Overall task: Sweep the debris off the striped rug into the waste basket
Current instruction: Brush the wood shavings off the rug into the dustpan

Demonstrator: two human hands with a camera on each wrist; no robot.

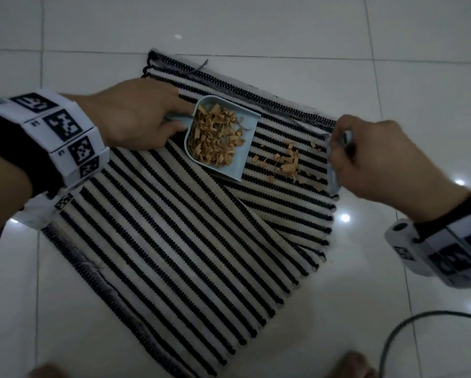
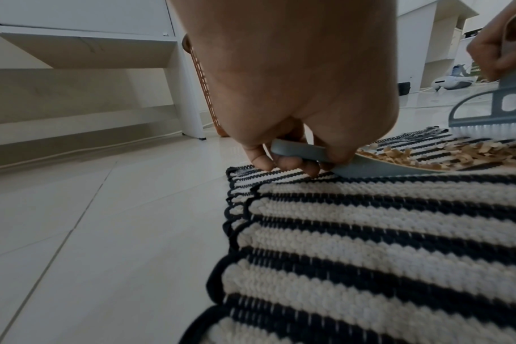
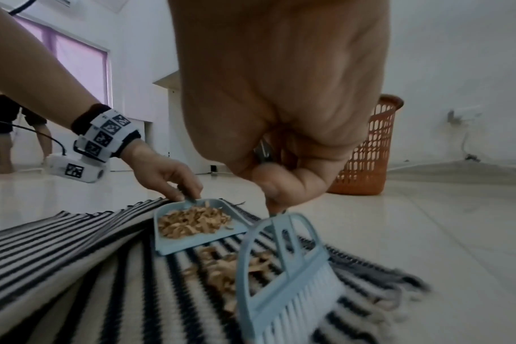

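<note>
The striped rug (image 1: 174, 227) lies flat on the tiled floor (image 1: 338, 28), with its right part folded over on itself. The left hand (image 1: 136, 113) grips the handle of a light blue dustpan (image 1: 245, 126), fingers curled round it; the pan rests on the rug near its far edge, open mouth facing right. A heap of tan debris (image 1: 215, 137) fills the pan. A smaller scatter of loose debris (image 1: 286, 162) lies on the rug just beside the pan's mouth, between pan and brush. The right hand (image 1: 379, 159) holds the handle of a light blue hand brush (image 3: 286, 274), fingers closed round it; the white bristles (image 3: 303, 309) meet the rug at its right edge, close to the fringe. The orange waste basket (image 3: 365, 149) stands upright on the floor beyond the rug's far edge, well apart from both hands. A black cable (image 1: 409, 331) curves across the floor at the near right.
</note>
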